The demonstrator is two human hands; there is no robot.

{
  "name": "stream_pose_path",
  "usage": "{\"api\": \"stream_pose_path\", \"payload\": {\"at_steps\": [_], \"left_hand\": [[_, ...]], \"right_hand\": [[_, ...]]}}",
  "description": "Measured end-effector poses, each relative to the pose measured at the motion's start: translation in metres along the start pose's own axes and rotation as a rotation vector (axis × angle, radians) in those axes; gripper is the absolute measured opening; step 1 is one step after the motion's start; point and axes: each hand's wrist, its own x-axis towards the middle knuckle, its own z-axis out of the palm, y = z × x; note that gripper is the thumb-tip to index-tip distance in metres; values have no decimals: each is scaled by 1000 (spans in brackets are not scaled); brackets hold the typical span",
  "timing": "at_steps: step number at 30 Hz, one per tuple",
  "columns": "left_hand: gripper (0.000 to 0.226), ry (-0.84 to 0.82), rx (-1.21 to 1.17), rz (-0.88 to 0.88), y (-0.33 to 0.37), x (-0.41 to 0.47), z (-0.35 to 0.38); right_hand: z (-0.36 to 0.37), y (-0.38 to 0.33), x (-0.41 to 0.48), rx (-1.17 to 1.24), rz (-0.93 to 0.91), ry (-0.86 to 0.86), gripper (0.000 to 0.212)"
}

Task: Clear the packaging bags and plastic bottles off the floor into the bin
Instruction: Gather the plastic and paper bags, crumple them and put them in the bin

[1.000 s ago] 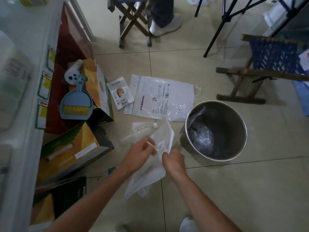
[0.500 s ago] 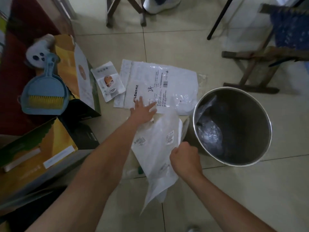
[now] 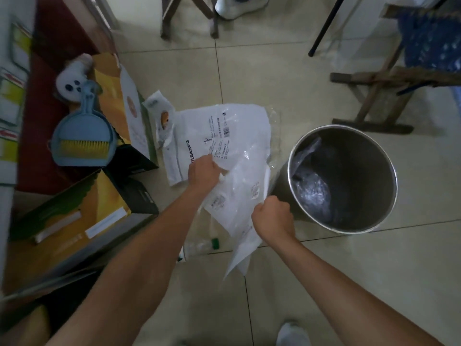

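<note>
Left hand: my fingers are closed, pinching the near edge of the large white mailer bag, which is partly lifted off the floor tiles. Right hand: fisted around a smaller white bag, held just left of the steel bin. A clear plastic bottle with a green cap lies on the floor between my forearms. A small snack packet lies far left of the mailer bag, beside a cardboard box.

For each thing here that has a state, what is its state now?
left hand: gripping the large bag
right hand: fist shut on the small bag
large bag: partly lifted
small bag: held up
bottle: lying, capped
bin: upright, open
</note>
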Motion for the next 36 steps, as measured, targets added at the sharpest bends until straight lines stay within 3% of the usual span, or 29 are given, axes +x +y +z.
{"api": "stream_pose_path", "payload": {"at_steps": [4, 10, 17, 22, 26, 30, 33, 36], "left_hand": [[33, 200, -141, -79, 2, -40, -60], [42, 233, -330, -148, 10, -89, -120], [55, 74, -571, -205, 39, -157, -136], [32, -74, -504, -11, 53, -195, -113], [31, -208, -639, -76, 54, -198, -106], [25, -258, -632, -104, 41, -182, -100], [23, -341, -661, -101, 38, -178, -98], [13, -389, -740, -75, 35, -175, -107]], "right_hand": [[-5, -9, -16, 79, 46, -42, 31], [-24, -22, -42, 232, 56, -28, 32], [-37, -33, -65, 398, 22, -73, 27], [-33, -43, -77, 488, -7, -126, 15], [-26, -44, -75, 511, -46, -210, 34], [-22, -49, -72, 460, -105, -291, 21], [-14, -50, -67, 356, -118, -115, 37], [-17, -55, -66, 192, -98, 54, 28]]}}
